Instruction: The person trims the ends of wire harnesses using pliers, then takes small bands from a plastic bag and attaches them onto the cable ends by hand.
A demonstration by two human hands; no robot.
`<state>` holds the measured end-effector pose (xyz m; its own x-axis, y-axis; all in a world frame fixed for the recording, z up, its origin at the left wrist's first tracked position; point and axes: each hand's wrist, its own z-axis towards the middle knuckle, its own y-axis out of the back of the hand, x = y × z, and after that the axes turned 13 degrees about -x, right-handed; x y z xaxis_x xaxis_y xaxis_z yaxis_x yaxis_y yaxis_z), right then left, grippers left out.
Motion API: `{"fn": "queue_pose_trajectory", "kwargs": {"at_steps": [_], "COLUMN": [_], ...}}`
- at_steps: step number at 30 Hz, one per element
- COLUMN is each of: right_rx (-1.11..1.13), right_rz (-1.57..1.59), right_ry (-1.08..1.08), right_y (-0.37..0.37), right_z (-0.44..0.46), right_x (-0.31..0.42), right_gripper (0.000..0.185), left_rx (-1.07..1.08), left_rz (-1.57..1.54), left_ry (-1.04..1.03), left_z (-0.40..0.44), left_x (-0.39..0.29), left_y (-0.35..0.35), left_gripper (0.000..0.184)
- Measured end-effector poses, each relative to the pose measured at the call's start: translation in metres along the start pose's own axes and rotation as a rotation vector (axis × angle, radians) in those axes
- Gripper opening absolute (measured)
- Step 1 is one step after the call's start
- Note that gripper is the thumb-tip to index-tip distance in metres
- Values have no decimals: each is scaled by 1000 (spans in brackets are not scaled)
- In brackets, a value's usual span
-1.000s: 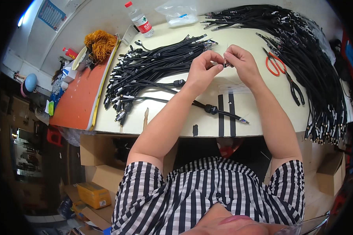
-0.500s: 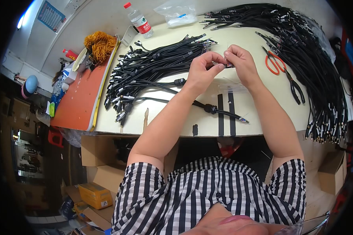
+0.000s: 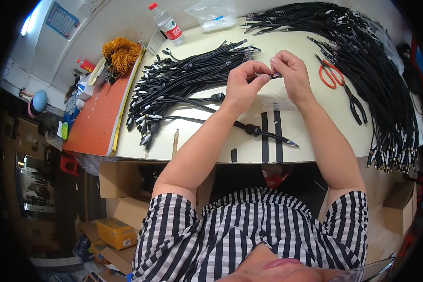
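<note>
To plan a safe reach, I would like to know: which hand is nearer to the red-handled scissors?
Right. The right hand is left of the scissors, with bare table between; the left hand is farther left, beyond the right hand.

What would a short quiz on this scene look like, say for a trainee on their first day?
1. True or false: the orange-handled scissors lie between the left hand and the right hand.
2. Which colour is the cap on the bottle? A: blue. B: red. C: green.
3. What are the two hands doing?

Key:
1. False; they lie to the right of both.
2. B.
3. Holding a small dark piece at their fingertips, partly hidden.
</note>
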<state>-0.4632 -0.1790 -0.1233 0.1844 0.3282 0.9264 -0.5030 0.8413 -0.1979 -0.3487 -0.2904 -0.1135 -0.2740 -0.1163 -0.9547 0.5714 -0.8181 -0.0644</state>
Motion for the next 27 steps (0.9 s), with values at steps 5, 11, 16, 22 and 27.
{"fn": "queue_pose_trajectory", "kwargs": {"at_steps": [5,11,16,22,27], "right_rx": [17,5,11,126,297], "right_rz": [-14,-30,-77,23,-418], "right_ry": [7,20,0,-50,20], "right_y": [1,2,3,21,63], "right_z": [-1,-3,-7,11,5], "right_x": [-3,-5,-2,49,52], "right_gripper": [20,19,18,14,9], "left_rx": [24,64,103,76,513], "left_rz": [30,98,120,-129,414], "left_ry": [2,-19,-26,41,13], "left_z": [1,2,1,-1,-26], "left_x": [3,5,10,-31,-58], "left_y": [1,4,5,11,12], "left_gripper": [11,15,17,20,16]}}
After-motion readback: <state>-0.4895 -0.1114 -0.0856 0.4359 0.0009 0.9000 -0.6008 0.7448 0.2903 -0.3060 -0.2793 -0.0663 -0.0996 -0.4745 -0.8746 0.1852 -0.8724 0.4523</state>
